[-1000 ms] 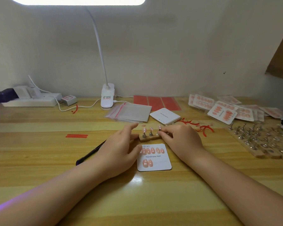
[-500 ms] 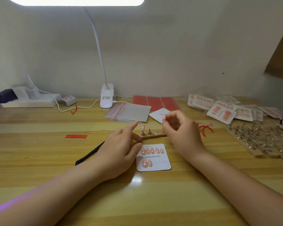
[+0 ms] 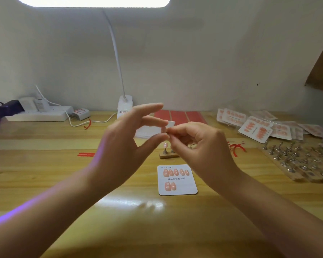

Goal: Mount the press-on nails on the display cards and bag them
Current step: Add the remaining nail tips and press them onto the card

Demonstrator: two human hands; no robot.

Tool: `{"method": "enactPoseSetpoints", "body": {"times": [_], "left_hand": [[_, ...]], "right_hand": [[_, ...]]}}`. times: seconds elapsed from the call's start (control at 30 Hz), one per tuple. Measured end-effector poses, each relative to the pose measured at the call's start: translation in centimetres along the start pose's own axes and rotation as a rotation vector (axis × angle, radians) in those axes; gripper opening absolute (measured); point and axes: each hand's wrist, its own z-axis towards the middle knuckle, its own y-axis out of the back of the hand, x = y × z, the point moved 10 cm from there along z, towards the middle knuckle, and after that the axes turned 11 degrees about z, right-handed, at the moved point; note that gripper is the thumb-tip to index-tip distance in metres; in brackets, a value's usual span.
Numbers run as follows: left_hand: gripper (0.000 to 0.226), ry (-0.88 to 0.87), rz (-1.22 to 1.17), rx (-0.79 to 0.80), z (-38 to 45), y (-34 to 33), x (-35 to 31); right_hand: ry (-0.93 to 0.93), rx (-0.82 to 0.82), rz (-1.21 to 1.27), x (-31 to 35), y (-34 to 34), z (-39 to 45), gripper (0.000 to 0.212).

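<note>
Both hands are raised over the desk and meet at a small pink press-on nail (image 3: 164, 129). My left hand (image 3: 127, 146) pinches it between thumb and middle finger, with the index finger stretched out above. My right hand (image 3: 203, 146) has curled fingers and pinches the same nail from the right. Below them lies a white display card (image 3: 183, 189) marked "Handmade Nail", with several pink nails in its top row and two in the lower row. Behind the card a small wooden block (image 3: 168, 156) carries metal stands, one topped by a pink nail (image 3: 165, 145).
Clear bags (image 3: 147, 132), white cards (image 3: 171, 123) and red adhesive sheets (image 3: 179, 116) lie behind the hands. Bagged finished cards (image 3: 259, 127) and wooden strips of metal stands (image 3: 296, 162) fill the right. A lamp base (image 3: 125, 107) and power strip (image 3: 37, 114) stand at the back left.
My right hand lifted a nail off the wooden block and raised it. My left hand left the block, rose and took hold of the same nail.
</note>
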Motion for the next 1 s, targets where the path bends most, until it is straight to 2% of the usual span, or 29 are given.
{"method": "enactPoseSetpoints", "body": {"times": [0.23, 0.4, 0.63, 0.73, 0.83, 1.0], "left_hand": [[0.046, -0.008, 0.022, -0.01, -0.3, -0.1, 0.2], [0.039, 0.049, -0.047, -0.002, -0.4, -0.5, 1.1], [0.036, 0.099, -0.095, -0.144, -0.8, 0.9, 1.5], [0.037, 0.119, -0.115, -0.149, -0.7, 1.0, 2.0], [0.042, 0.143, -0.158, -0.132, -0.6, 0.7, 2.6], [0.037, 0.221, -0.302, -0.091, -1.0, -0.9, 4.1]], "right_hand": [[-0.012, 0.02, -0.004, -0.1, -0.2, -0.1, 0.011], [-0.063, 0.044, 0.018, -0.6, -0.3, -0.2, 0.009], [-0.149, 0.047, 0.095, -1.3, -0.5, -0.3, 0.005], [-0.201, 0.038, 0.15, -1.9, -0.6, -0.5, 0.004], [-0.24, 0.006, 0.184, -2.5, -0.3, -0.5, 0.005], [-0.36, -0.11, 0.143, -5.8, 1.5, -0.9, 0.01]]}}
